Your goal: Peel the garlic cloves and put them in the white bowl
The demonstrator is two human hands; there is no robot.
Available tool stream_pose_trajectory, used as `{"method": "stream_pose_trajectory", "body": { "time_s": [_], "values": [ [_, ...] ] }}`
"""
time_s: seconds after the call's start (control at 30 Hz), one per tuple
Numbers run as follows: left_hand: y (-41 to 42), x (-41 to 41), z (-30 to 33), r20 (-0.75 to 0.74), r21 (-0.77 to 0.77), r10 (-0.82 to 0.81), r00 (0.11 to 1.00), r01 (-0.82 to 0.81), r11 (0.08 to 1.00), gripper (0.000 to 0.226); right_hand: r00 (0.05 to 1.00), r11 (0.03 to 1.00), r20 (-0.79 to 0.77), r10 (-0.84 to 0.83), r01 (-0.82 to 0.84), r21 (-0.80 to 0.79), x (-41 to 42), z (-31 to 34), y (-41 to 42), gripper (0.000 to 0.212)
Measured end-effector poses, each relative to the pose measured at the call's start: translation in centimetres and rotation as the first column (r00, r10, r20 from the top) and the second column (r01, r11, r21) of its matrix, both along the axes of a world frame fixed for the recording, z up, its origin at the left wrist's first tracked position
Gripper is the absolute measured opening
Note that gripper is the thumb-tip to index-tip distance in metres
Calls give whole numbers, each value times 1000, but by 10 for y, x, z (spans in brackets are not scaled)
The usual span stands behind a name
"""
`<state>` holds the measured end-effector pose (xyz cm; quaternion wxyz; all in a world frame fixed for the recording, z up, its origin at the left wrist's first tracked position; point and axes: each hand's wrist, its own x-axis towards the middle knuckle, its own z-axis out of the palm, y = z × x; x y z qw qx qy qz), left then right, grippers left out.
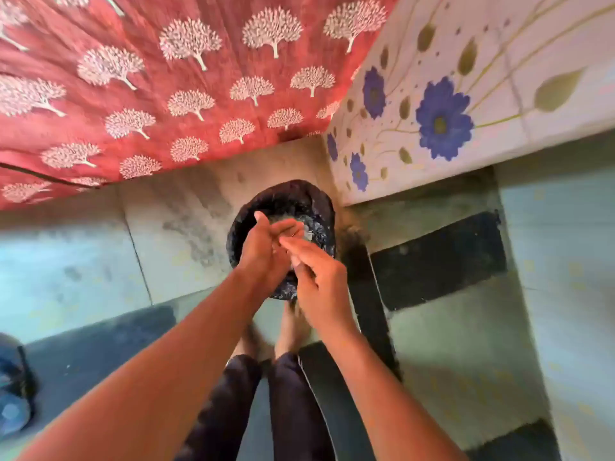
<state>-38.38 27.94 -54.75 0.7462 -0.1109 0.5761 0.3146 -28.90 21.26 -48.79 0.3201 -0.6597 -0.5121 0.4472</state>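
A person stands over a black bin [283,201] lined with a dark, shiny bag at the centre of the frame, both bare arms stretched out above it. The left hand [266,247] is held palm-up over the bin's mouth with its fingers straight and loose, gripping nothing that can be seen. The right hand [316,277] lies just beside it, slightly lower and to the right, its extended fingers touching or brushing across the left palm; motion blur hides whether anything small sits between them. No garlic cloves or white bowl can be made out in this view.

Below the hands, in the lower centre, the person's bare feet [289,327] and dark trouser legs [233,410] show on a pale tiled floor [83,261]. A red curtain [149,78] printed with white trees fills the upper left of the frame. A white tiled ledge [466,94] painted with blue flowers and gold leaves occupies the upper right, touching the bin's right edge in the picture. Dark strips [439,257] cross the floor at centre right.
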Motion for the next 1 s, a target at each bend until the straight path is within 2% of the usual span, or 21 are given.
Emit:
{"method": "stream_pose_trajectory", "body": {
  "time_s": [0.13,0.23,0.3,0.37,0.4,0.43,0.5,0.53,0.57,0.63,0.67,0.7,0.73,0.8,0.83,0.87,0.93,0.97,1.0],
  "values": [
    [8,-17,-71,31,-80,-85,996,87,993,87,970,967,-131,204,-221,-130,-18,-102,-1,45],
    [5,-25,-95,199,-79,-27,980,44,996,94,924,909,5,383,-376,-177,-11,-165,3,55],
    [0,-27,-100,245,11,-56,968,55,998,95,938,925,122,325,-288,-248,0,-190,15,54],
    [-4,-28,-104,146,48,-132,980,126,991,90,970,955,183,161,-106,-278,0,-197,24,55],
    [-3,-27,-109,110,47,-149,983,144,988,90,977,970,179,113,-69,-234,-4,-194,26,56],
    [-2,-27,-110,105,41,-155,982,151,988,93,978,981,158,138,-113,-156,-8,-190,27,56],
    [2,-28,-110,93,30,-167,982,165,986,102,941,947,106,321,-321,-24,-14,-191,21,57],
    [4,-29,-109,68,40,-193,979,191,981,104,917,924,113,382,-380,-37,-13,-200,17,58],
    [3,-28,-107,23,64,-247,969,245,967,102,916,926,140,375,-364,-96,-10,-209,17,59],
    [-1,-24,-102,-148,116,-358,922,376,920,90,963,964,200,182,-135,-230,-4,-215,25,68],
    [-6,-23,-105,-207,113,-357,911,385,916,84,970,974,229,82,-30,-223,-4,-214,29,72],
    [-7,-23,-104,-226,93,-330,917,357,930,80,971,987,235,37,1,-161,-8,-209,30,72],
    [-6,-24,-106,-211,68,-303,929,323,944,78,973,995,224,57,-38,-89,-11,-202,31,66],
    [-2,-25,-106,-116,38,-243,963,249,968,80,944,965,207,255,-263,9,-16,-196,25,56],
    [-2,-24,-103,-115,38,-235,965,241,970,80,913,935,210,349,-354,-12,-15,-203,21,54],
    [-4,-22,-104,-170,59,-262,950,275,960,77,901,926,212,378,-368,-85,-11,-211,21,55],
    [-10,-19,-102,-392,106,-321,862,389,915,63,939,942,236,251,-181,-283,-4,-223,27,64],
    [-15,-18,-102,-470,130,-288,834,388,912,58,949,943,263,175,-85,-321,-2,-224,30,71],
    [-18,-17,-104,-488,137,-254,835,360,923,57,950,955,285,124,-36,-295,-3,-220,32,71]
  ]
}}
